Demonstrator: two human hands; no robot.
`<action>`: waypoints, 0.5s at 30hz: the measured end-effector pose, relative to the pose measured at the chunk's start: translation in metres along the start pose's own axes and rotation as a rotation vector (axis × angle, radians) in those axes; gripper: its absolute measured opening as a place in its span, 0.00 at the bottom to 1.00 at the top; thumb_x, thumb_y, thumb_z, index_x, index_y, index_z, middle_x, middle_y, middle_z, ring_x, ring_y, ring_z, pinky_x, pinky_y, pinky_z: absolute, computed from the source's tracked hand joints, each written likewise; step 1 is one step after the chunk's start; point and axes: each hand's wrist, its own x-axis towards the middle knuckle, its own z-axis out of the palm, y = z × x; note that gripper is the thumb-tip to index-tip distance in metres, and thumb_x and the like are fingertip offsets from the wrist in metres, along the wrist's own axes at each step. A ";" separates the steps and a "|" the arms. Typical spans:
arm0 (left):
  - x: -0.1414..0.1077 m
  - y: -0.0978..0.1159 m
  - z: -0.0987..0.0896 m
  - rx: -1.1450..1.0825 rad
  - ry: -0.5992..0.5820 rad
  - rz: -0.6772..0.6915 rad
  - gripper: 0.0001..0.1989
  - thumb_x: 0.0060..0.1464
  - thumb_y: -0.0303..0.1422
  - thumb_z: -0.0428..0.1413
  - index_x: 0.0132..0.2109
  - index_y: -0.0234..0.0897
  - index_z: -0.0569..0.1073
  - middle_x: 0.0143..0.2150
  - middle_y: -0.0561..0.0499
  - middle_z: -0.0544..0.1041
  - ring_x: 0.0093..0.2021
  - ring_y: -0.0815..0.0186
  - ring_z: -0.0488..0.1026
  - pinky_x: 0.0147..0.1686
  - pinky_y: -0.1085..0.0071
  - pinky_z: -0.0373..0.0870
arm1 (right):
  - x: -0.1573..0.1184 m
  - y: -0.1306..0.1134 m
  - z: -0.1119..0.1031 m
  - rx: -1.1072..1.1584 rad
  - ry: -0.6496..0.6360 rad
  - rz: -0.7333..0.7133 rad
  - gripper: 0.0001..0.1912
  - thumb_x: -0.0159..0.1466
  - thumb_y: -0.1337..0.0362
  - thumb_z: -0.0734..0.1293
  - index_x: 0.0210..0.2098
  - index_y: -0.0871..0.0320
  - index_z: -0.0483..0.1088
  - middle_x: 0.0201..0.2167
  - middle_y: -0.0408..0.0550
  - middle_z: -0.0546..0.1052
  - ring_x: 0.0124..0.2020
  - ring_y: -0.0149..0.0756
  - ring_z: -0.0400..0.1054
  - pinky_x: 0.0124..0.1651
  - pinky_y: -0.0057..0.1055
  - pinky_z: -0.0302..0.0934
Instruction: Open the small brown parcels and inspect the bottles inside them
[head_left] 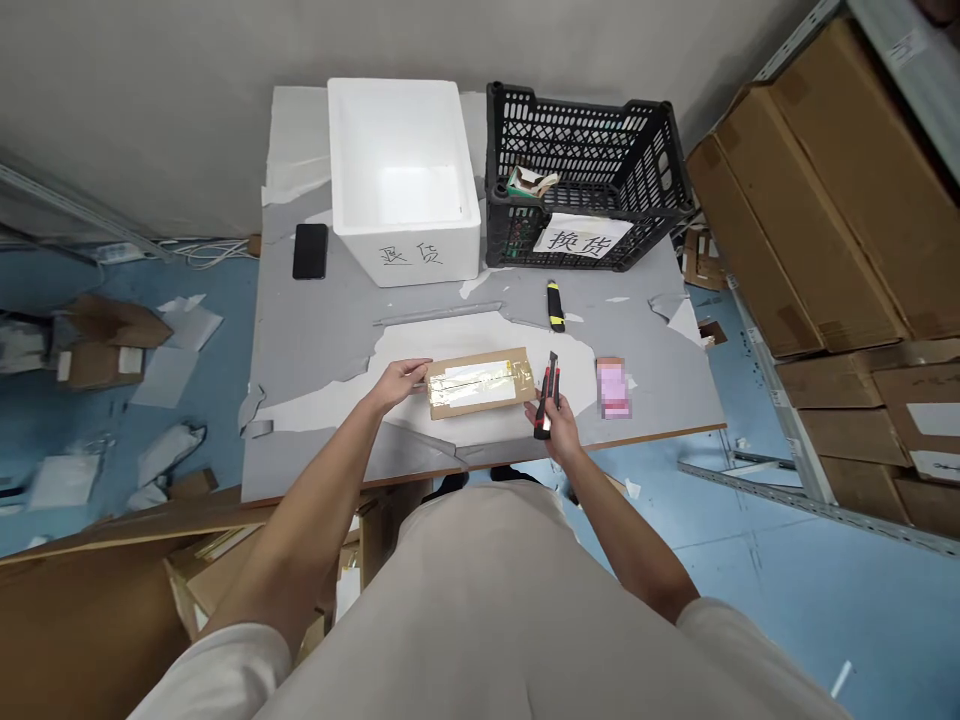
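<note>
A flat cardboard box (442, 409), bound with clear tape and bearing a white label, lies in front of me near the table's front edge. My left hand (396, 386) grips its left end between thumb and fingers. In my right hand (562, 426) is a black and red utility knife (549, 392), pointing away from me. The right fingertips reach the right end of the box; part of them is hidden behind the knife. Beyond the knife lies a black and yellow cutter (555, 306). A phone with a pink screen (614, 388) rests to the right.
On the worn grey table (300, 345) stand a white foam box (420, 262) and a black plastic crate (592, 195) with some small items inside. A black phone (310, 251) lies at the left. Large cartons (810, 190) fill the right-hand shelving. Cardboard scraps (112, 340) litter the floor.
</note>
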 end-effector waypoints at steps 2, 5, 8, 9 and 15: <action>-0.015 -0.008 0.001 -0.069 0.073 0.021 0.36 0.31 0.50 0.68 0.46 0.32 0.78 0.44 0.44 0.80 0.46 0.57 0.76 0.50 0.57 0.74 | 0.023 -0.020 0.004 -0.052 -0.043 -0.014 0.22 0.57 0.48 0.69 0.45 0.51 0.61 0.55 0.49 0.71 0.42 0.37 0.75 0.42 0.38 0.73; -0.046 -0.028 0.012 -0.138 0.172 0.058 0.35 0.29 0.50 0.69 0.43 0.30 0.79 0.41 0.43 0.81 0.45 0.55 0.77 0.52 0.56 0.72 | 0.067 -0.055 0.026 -0.152 -0.121 -0.009 0.16 0.60 0.55 0.68 0.42 0.53 0.61 0.50 0.47 0.73 0.36 0.32 0.75 0.39 0.34 0.73; -0.075 -0.057 0.040 -0.122 0.249 0.052 0.32 0.29 0.49 0.69 0.41 0.30 0.80 0.39 0.42 0.81 0.45 0.52 0.77 0.53 0.54 0.72 | 0.105 -0.081 0.060 -0.261 -0.199 0.019 0.09 0.62 0.62 0.66 0.40 0.54 0.62 0.44 0.45 0.75 0.31 0.27 0.74 0.36 0.29 0.73; -0.082 -0.066 0.051 -0.133 0.270 0.037 0.32 0.29 0.49 0.69 0.40 0.31 0.80 0.39 0.42 0.81 0.44 0.51 0.78 0.53 0.54 0.72 | 0.115 -0.086 0.072 -0.297 -0.225 0.032 0.07 0.63 0.64 0.65 0.39 0.55 0.63 0.42 0.45 0.75 0.29 0.27 0.73 0.34 0.29 0.73; -0.092 -0.087 0.085 -0.264 0.260 -0.032 0.30 0.33 0.49 0.67 0.42 0.33 0.79 0.39 0.43 0.82 0.44 0.52 0.78 0.50 0.54 0.75 | 0.134 -0.088 0.114 -0.446 -0.273 0.001 0.03 0.64 0.69 0.62 0.37 0.57 0.63 0.37 0.45 0.74 0.22 0.24 0.68 0.26 0.28 0.69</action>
